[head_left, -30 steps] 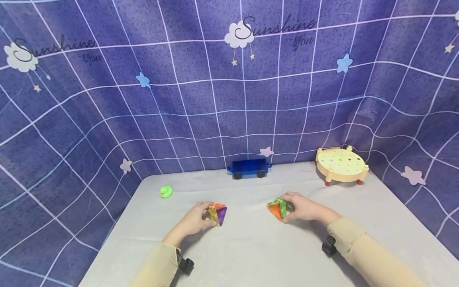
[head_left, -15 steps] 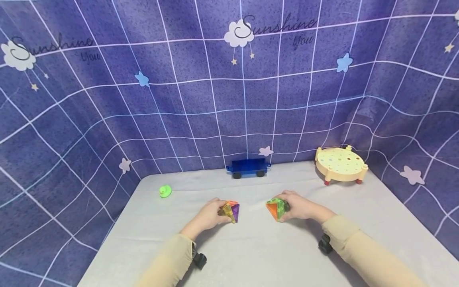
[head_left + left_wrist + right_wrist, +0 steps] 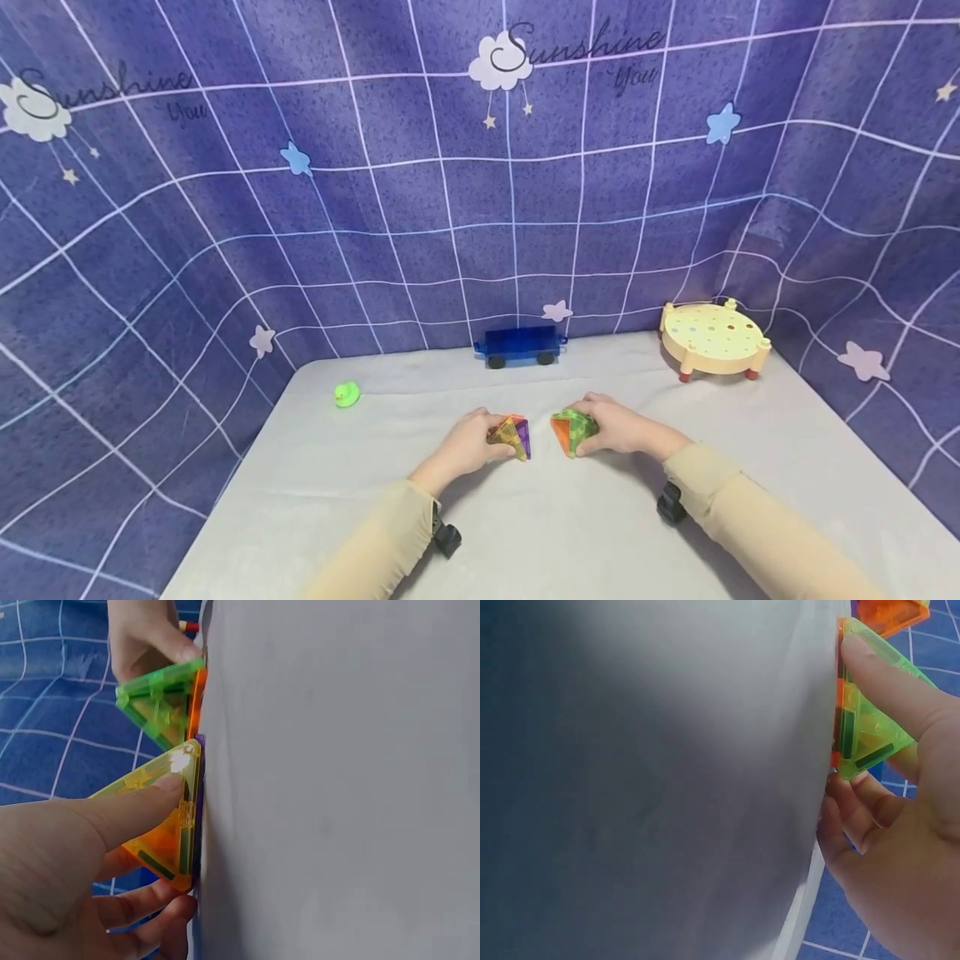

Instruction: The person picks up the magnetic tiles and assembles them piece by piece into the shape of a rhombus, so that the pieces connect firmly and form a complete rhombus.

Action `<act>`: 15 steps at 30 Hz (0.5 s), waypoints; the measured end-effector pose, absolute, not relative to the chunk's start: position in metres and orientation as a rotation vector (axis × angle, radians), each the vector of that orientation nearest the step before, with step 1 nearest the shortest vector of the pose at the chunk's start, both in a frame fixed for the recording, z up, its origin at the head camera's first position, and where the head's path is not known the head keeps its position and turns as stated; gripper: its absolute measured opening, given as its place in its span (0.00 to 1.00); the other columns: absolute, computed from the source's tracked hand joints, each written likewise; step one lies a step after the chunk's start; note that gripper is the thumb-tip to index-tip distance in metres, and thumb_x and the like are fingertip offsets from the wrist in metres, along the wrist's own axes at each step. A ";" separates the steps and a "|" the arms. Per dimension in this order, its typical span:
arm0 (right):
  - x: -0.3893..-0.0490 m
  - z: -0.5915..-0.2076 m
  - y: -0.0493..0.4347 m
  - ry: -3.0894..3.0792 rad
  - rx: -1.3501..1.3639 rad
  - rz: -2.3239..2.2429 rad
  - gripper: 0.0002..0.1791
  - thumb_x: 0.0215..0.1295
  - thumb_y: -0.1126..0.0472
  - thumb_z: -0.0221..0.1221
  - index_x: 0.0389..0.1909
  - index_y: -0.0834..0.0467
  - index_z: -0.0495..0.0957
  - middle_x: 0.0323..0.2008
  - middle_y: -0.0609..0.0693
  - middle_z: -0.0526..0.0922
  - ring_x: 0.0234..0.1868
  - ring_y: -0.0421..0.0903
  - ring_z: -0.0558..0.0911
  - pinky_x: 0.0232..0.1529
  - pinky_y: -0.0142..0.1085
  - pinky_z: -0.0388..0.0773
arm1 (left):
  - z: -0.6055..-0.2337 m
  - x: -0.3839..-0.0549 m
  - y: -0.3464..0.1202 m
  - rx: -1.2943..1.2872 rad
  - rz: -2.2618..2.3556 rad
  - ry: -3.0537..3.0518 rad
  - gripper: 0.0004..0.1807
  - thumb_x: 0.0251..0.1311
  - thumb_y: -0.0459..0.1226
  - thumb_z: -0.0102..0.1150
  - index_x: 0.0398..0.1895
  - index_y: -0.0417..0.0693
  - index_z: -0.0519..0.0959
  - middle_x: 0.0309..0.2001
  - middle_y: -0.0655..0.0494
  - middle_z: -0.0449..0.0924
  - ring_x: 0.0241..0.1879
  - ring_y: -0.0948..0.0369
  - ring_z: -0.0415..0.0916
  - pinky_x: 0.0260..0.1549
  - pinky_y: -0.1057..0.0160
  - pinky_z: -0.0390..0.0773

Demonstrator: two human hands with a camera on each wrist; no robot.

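Mid-table, my left hand [image 3: 468, 444] grips a pyramid of translucent magnetic tiles [image 3: 510, 437], yellow, orange and purple. Its thumb lies across the yellow face [image 3: 157, 769] in the left wrist view. Across a small gap, my right hand [image 3: 621, 427] holds a second magnetic-tile pyramid [image 3: 573, 432] with green and orange faces. The right wrist view has the thumb against the green tile [image 3: 877, 712], with other fingers curled below it. Both pyramids are low at the tabletop, their points turned toward each other. The palm-side faces are hidden by the hands.
Behind the hands, a translucent blue wheeled car base [image 3: 521, 345] stands by the curtain. A small green rubber duck [image 3: 347, 394] sits at the back left. At the back right is a round cream toy stool [image 3: 715, 339] with short legs. Grey cloth [image 3: 525, 533] covers the table.
My left hand has carried its yellow-and-purple pyramid rightward. The right hand has shifted slightly left with the green-and-orange one, so the gap between the two has narrowed.
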State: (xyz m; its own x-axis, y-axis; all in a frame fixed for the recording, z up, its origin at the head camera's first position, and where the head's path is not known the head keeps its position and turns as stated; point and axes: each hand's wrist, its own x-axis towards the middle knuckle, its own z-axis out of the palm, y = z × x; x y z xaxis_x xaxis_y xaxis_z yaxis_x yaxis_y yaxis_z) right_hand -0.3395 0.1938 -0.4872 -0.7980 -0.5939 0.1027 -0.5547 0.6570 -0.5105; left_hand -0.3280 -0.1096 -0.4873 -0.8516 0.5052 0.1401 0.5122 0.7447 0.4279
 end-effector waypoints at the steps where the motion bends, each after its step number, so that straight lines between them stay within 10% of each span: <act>1: -0.340 -0.487 0.193 2.789 -0.967 -0.830 0.38 0.51 0.54 0.77 0.62 0.63 0.78 0.44 0.48 0.76 0.43 0.42 0.74 0.50 0.43 0.75 | -0.487 -0.327 -0.107 -0.848 -0.719 -2.921 0.32 0.58 0.48 0.74 0.61 0.38 0.81 0.36 0.57 0.76 0.36 0.61 0.70 0.40 0.60 0.73; 15: -0.338 -0.484 0.185 2.764 -0.971 -0.903 0.33 0.53 0.56 0.76 0.60 0.62 0.79 0.43 0.47 0.76 0.43 0.42 0.74 0.53 0.44 0.75 | -0.489 -0.324 -0.084 -0.883 -0.670 -2.910 0.30 0.59 0.50 0.72 0.60 0.42 0.82 0.38 0.57 0.78 0.37 0.62 0.71 0.42 0.60 0.75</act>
